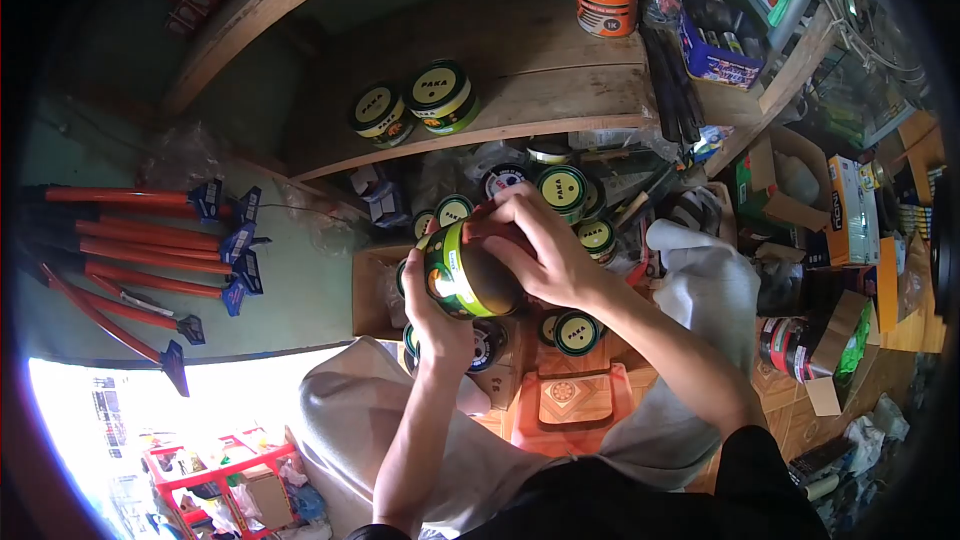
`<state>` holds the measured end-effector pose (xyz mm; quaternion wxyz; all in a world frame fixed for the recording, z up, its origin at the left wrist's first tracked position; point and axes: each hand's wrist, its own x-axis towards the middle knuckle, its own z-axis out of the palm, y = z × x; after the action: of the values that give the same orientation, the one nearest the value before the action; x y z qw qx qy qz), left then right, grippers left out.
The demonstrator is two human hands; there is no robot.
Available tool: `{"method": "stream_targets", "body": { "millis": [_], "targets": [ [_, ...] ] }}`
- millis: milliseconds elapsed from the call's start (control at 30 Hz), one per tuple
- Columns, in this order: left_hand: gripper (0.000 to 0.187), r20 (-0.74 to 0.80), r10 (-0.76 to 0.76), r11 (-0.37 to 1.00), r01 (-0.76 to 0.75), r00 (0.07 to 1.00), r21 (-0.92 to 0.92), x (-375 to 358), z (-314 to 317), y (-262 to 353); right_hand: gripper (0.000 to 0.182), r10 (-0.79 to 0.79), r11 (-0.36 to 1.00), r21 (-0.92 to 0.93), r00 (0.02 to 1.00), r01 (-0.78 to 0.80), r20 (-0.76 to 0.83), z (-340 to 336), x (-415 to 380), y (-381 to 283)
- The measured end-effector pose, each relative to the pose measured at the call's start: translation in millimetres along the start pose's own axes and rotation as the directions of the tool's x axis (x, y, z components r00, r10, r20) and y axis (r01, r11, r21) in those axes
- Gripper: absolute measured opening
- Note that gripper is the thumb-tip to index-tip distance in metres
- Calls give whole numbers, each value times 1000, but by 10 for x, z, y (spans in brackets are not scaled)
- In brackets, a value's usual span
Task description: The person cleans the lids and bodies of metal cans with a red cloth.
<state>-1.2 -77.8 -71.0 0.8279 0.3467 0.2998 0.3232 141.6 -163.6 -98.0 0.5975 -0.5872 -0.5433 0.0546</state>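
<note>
Holds a green-and-yellow can (452, 268) tilted in 2 hands, in front of the body and above the gap between 2 grey-clad legs (700, 315). Grasps the can's near side with the left hand (437, 325), fingers curved around the wall. Bends the fingers of the right hand (550, 255) over the opposite side, pressing a dark red item (497, 230) to the can; too covered to tell what kind. Shows below, between the legs, a red stool (522, 430) on the tiled floor (780, 392). Includes, past the hands, 2 small cans (577, 332) side by side, then more green-and-yellow cans (562, 190) crowded under a wooden shelf (545, 45). Bears on that shelf 2 cans with PAKA lids (440, 98), close together at the left, and 1 orange can (606, 0), upright, well apart from them. Shows to the right a blue box (720, 55) holding small items, and to the left, by the wall, several orange-handled tools (160, 245).
</note>
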Motion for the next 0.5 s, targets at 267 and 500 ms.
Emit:
{"method": "stream_targets", "body": {
  "millis": [267,500],
  "targets": [
    [54,-123,-28,992,12,992,-129,200,-223,204,22,65,965,213,927,-152,368,-3,-63,-259],
    [53,216,198,748,-290,956,597,17,-229,-8,17,88,996,-37,996,-87,29,-82,-68,6]
  ]
}}
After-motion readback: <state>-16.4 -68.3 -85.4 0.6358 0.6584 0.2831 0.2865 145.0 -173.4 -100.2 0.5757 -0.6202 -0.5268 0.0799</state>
